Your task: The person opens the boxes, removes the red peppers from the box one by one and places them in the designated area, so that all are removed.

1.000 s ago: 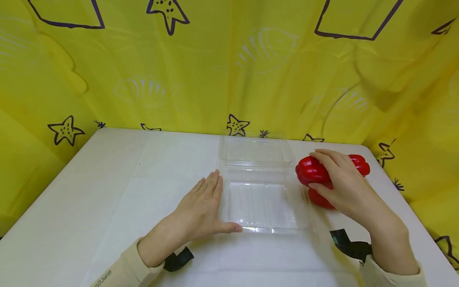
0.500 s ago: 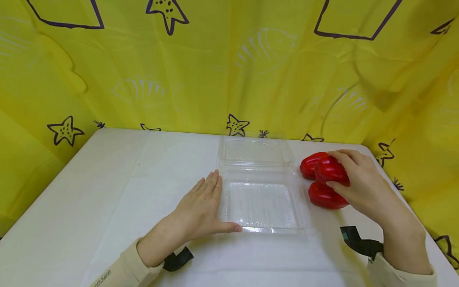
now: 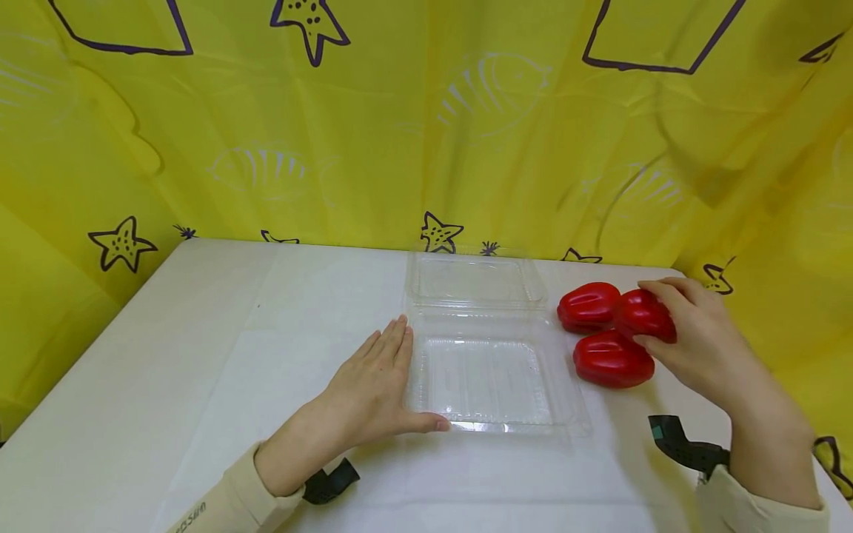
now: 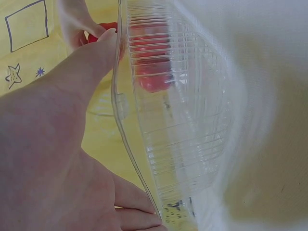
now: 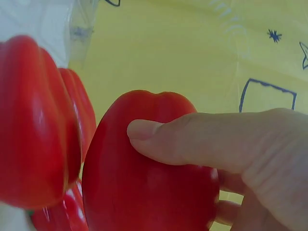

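Observation:
My right hand (image 3: 700,344) grips a red bell pepper (image 3: 643,317) at the right side of the table. The thumb (image 5: 161,139) lies across the pepper's glossy skin in the right wrist view. Two more red bell peppers lie just left of it, a rear one (image 3: 588,306) and a front one (image 3: 611,360). Mid-table stands a clear plastic clamshell box (image 3: 486,381) with its lid (image 3: 476,281) folded back. My left hand (image 3: 376,392) rests at the box's near left corner, fingers straight along the left side and thumb at the front rim.
The white table (image 3: 166,385) extends left of the box. A yellow curtain (image 3: 373,148) with dark and pale drawings rises behind the table and along both sides. Black straps with mounts show at both wrists, including the right mount (image 3: 686,448).
My right hand has moved to the right with the bell pepper, from above the other peppers to beside them, so both now show more fully. My left hand and the box have stayed put.

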Motion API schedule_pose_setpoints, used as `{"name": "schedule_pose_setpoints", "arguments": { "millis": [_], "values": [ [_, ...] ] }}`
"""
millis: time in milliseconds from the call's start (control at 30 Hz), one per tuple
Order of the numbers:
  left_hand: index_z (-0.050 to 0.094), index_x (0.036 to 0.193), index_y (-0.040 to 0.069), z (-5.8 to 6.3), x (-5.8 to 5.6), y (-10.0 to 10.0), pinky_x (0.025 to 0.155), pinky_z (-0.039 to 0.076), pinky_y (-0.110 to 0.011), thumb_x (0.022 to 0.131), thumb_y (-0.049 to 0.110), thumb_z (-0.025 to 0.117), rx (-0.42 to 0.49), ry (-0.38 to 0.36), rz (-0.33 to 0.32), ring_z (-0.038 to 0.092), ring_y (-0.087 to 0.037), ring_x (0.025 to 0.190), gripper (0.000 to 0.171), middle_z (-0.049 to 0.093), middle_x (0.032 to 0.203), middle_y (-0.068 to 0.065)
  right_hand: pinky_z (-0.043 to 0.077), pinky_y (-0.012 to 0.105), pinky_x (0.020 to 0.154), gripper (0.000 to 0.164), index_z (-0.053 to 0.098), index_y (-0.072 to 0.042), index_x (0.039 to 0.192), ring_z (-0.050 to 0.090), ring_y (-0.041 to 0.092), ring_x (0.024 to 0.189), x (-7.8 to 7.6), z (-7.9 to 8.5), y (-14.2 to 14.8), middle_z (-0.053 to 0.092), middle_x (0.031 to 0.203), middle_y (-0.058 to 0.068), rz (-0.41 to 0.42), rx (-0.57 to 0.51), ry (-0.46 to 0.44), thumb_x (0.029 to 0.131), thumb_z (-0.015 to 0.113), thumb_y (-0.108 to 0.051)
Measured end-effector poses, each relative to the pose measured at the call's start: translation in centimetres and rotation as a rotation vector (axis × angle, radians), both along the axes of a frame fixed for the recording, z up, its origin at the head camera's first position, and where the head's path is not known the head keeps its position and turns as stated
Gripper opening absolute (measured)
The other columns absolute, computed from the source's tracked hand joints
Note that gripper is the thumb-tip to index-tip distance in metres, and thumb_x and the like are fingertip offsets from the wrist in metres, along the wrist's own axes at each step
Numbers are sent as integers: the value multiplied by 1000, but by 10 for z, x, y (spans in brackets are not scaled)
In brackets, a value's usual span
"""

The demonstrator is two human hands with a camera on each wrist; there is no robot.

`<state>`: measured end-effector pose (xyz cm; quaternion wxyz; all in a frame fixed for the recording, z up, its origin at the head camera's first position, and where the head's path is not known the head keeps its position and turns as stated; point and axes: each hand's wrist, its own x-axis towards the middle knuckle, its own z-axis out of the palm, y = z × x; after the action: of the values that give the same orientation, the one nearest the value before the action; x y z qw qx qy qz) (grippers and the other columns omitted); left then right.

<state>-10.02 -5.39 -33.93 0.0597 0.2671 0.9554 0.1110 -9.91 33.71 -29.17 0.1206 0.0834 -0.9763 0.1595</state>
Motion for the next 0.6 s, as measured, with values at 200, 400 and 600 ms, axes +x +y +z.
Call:
{"name": "schedule_pose_setpoints", "arguments": {
  "millis": [200, 400, 600],
  "values": [
    [22, 153, -9, 0, 0, 0, 126, 18, -44, 72, 82, 63, 1, -4, 6, 18, -32, 153, 128, 16, 164, -23, 53, 61, 71, 67, 52, 11, 127, 36, 54, 110, 0, -2, 17, 44, 125, 35, -6, 1, 42, 68, 82, 7],
    [22, 153, -8, 0, 0, 0, 126, 18, -44, 71, 82, 63, -3, -6, 7, 18, -31, 153, 129, 16, 164, -22, 49, 68, 69, 67, 51, 11, 126, 31, 59, 110, 2, -2, 31, 41, 126, 38, -67, 23, -7, 67, 82, 7],
    [22, 154, -7, -1, 0, 0, 126, 18, -44, 71, 83, 62, -8, -12, 11, 18, -31, 154, 129, 16, 164, -22, 46, 70, 69, 69, 50, 11, 126, 26, 61, 112, 3, -4, 38, 38, 128, 40, -114, 49, -79, 66, 82, 7]
  ]
}}
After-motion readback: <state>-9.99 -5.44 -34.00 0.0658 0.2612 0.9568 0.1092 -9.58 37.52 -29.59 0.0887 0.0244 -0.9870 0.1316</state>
